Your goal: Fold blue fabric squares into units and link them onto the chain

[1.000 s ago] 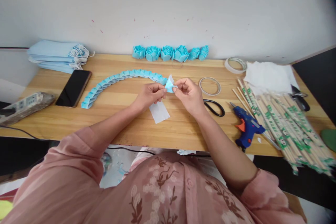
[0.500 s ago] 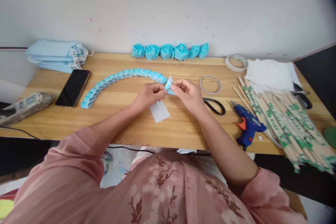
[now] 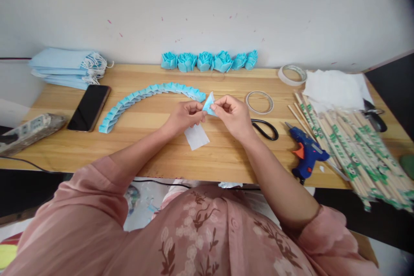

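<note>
Between my two hands is a small folded piece of blue-and-white mask fabric (image 3: 208,102), its pointed tip upward. My left hand (image 3: 186,116) pinches its lower left side between thumb and forefinger. My right hand (image 3: 233,114) is closed on its right side, the thumb pressed over the fold. Below my left hand a white square of thin fabric (image 3: 197,138) lies flat on the wooden table (image 3: 152,146). Just beyond my left hand, a curved row of folded light blue pieces (image 3: 145,95) arcs across the table.
Several blue fabric flowers (image 3: 205,61) line the wall. At left are stacked blue masks (image 3: 61,62), a phone (image 3: 89,108) and a power strip (image 3: 35,131). At right lie tape rolls (image 3: 259,102), a black scissor handle (image 3: 265,130), a blue glue gun (image 3: 307,151) and wrapped chopsticks (image 3: 362,155).
The folded fabric has turned a little between my fingers, and more of its blue face shows as a triangle. Both hands stay in nearly the same place.
</note>
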